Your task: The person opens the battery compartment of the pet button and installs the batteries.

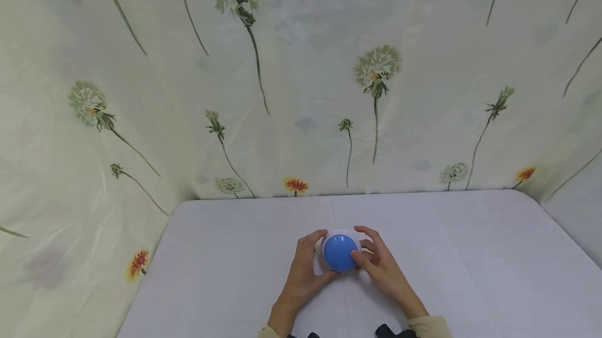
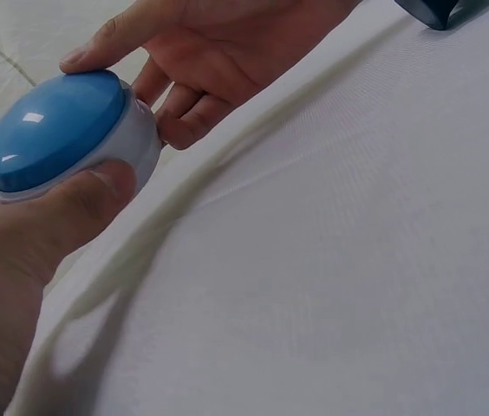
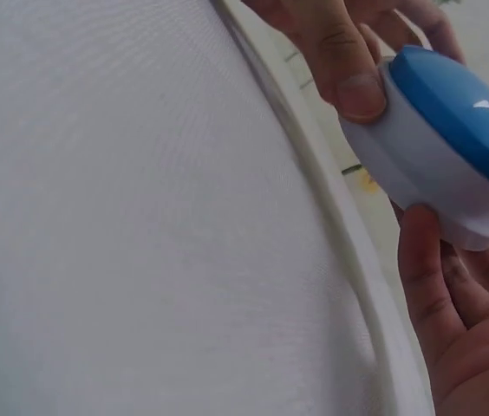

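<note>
A round white case with a glossy blue domed top is held between both hands above the white-covered table. My left hand grips its left side, with the thumb along the near rim and the fingers around the far side. My right hand holds it from the right. The right thumb rests on the edge of the blue dome, while its fingers touch the white body from below. In the left wrist view the left thumb presses on the white side. The case's underside is mostly hidden.
The table has a smooth white cloth and rounded far corners. Behind it hangs a pale curtain printed with dandelions. Black gear shows near the wrists at the bottom edge of the head view.
</note>
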Tool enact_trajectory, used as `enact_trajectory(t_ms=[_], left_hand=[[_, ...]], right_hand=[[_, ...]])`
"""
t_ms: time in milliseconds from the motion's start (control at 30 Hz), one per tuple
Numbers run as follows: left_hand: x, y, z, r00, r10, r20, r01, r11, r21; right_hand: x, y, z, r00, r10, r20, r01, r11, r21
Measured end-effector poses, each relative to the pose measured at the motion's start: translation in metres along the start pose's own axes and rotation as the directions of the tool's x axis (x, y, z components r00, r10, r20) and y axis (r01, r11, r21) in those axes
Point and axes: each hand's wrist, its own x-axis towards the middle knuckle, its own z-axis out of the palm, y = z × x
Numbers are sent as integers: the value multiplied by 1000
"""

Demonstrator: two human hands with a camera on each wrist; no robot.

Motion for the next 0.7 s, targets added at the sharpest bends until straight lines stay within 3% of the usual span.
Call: enact_trajectory(t_ms=[267, 433, 700], left_hand=[[-1, 1, -1, 998, -65, 27, 66, 998, -24], [-1, 3, -2, 990, -123, 63, 127, 990, -62], [-1, 1, 2, 992, -98, 75, 98, 995, 7]], right_hand=[[-2, 2, -4, 996, 48, 71, -42, 996, -82], [-4, 0, -9, 993, 82, 82, -64, 979, -192], [-3, 7, -12, 996, -79, 53, 93, 910, -404]])
